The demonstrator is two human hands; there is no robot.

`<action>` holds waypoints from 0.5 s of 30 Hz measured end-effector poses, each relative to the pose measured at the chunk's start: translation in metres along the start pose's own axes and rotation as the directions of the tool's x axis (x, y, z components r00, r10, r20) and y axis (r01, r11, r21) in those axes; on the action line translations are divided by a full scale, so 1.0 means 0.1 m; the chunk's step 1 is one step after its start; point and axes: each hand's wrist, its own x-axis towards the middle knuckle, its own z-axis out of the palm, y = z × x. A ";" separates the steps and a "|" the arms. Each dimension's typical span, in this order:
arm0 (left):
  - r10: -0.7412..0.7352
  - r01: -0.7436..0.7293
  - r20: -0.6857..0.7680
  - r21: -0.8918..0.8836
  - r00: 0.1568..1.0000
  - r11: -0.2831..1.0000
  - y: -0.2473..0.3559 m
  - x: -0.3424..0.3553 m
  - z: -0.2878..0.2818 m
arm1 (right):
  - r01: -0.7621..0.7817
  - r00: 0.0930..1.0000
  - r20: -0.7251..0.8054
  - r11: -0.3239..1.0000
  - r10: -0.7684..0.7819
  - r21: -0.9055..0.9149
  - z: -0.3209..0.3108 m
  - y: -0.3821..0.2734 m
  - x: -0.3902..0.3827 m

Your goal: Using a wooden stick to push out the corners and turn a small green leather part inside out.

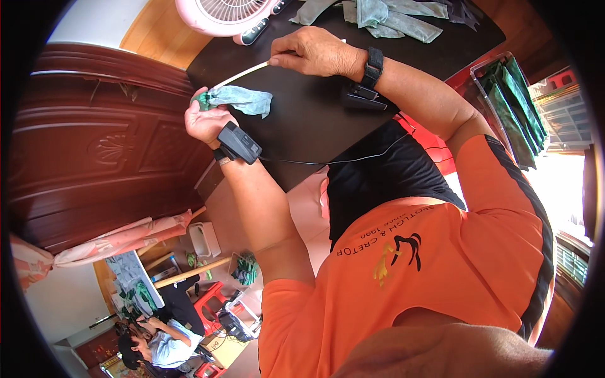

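My left hand (205, 121), palm up, grips a small green piece (202, 99) with a limp pale blue-green cloth (246, 101) hanging out to the right over the dark table (296, 126). My right hand (309, 53) pinches a thin cream-coloured stick (242, 73), which slants down to the green piece in my left fingers; whether its tip touches is too small to tell. A black device (239, 143) with a cable is strapped to my left wrist, and a black band (372, 69) circles my right wrist.
A pink fan (220, 14) and loose grey-green fabric strips (403, 25) lie at the table's far side. Right of me stands a clear bin (507, 104) of green fabric. Left is a carved wooden panel (107, 138). A seated co-worker (170, 340) works lower left beside red stools (211, 302).
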 end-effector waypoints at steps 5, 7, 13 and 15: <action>0.041 -0.059 0.149 0.115 0.988 0.992 0.00 -0.09 0.14 | 0.014 1.000 0.027 1.000 -0.014 -0.005 0.05 -0.10 0.02; 0.073 -0.126 0.255 0.195 0.964 0.973 -0.04 -0.18 0.26 | 0.005 0.999 0.034 1.000 -0.004 -0.011 0.04 -0.17 -0.01; 0.042 -0.048 0.195 0.026 0.980 0.999 -0.04 -0.58 0.61 | 0.068 0.995 -0.078 0.996 -0.063 0.053 -0.04 -0.36 0.04; 0.006 -0.016 0.194 0.048 0.981 0.999 -0.03 -0.69 0.61 | 0.067 0.996 -0.066 0.997 -0.064 0.049 -0.11 -0.51 0.03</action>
